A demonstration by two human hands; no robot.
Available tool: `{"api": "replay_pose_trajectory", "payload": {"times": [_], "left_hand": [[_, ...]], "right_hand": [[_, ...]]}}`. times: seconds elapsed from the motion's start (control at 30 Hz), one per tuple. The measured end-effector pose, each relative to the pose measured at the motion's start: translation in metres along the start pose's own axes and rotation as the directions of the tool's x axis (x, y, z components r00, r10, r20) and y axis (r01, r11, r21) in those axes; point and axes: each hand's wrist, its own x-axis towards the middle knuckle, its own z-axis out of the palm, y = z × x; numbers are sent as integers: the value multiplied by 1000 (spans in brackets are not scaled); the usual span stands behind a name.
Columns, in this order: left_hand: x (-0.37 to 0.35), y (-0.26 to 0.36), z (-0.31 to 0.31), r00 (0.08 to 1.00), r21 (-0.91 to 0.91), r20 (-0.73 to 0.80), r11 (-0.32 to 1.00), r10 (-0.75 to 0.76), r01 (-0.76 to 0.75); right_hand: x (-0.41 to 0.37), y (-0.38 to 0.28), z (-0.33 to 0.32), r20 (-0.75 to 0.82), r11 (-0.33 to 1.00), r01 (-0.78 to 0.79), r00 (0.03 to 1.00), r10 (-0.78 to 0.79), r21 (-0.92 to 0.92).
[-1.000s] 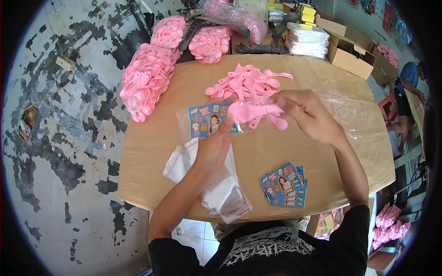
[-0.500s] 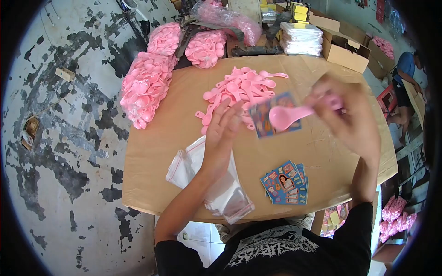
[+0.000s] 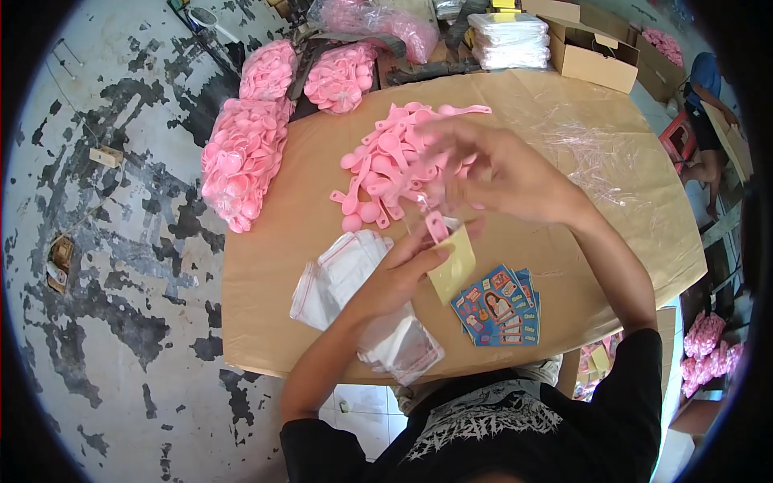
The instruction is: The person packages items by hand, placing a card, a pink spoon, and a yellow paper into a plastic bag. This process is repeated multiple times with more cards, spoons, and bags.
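Observation:
My left hand point(image 3: 403, 270) is closed around a yellow-backed card point(image 3: 453, 267) and a pink spoon point(image 3: 436, 226), whose handle end sticks up in what looks like clear plastic. Above it, my right hand point(image 3: 503, 173) is blurred, its fingers spread near the top of the plastic; whether it pinches anything is unclear. Loose pink spoons point(image 3: 392, 149) lie heaped behind both hands. Blue printed cards point(image 3: 498, 310) are fanned out to the right of my left hand. Clear plastic bags point(image 3: 348, 262) lie partly under my left forearm.
Bags of pink spoons point(image 3: 245, 157) stand at the table's left edge. Stacked clear packets point(image 3: 510, 42) and an open cardboard box point(image 3: 594, 58) are at the back. Thin plastic strips point(image 3: 592, 153) lie at the right. Another person point(image 3: 707, 121) sits at far right.
The card and spoon, seen between the hands before, are now in my left hand with the card's yellow side showing. My right hand has moved left, above it. The view has shifted slightly.

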Motion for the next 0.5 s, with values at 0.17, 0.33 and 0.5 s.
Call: {"api": "replay_pose_trajectory", "payload": {"times": [0.17,0.33,0.5], "left_hand": [[-3,0,-4,998,4,-44,998,55,-55],[0,6,-5,915,81,-329,973,232,-218],[-1,8,-1,889,149,-376,964,262,-221]], "right_hand": [[2,5,-1,163,989,-150,976,146,15],[1,-6,9,19,952,-134,989,144,-276],[2,1,16,36,656,395,871,-490,-643]]}}
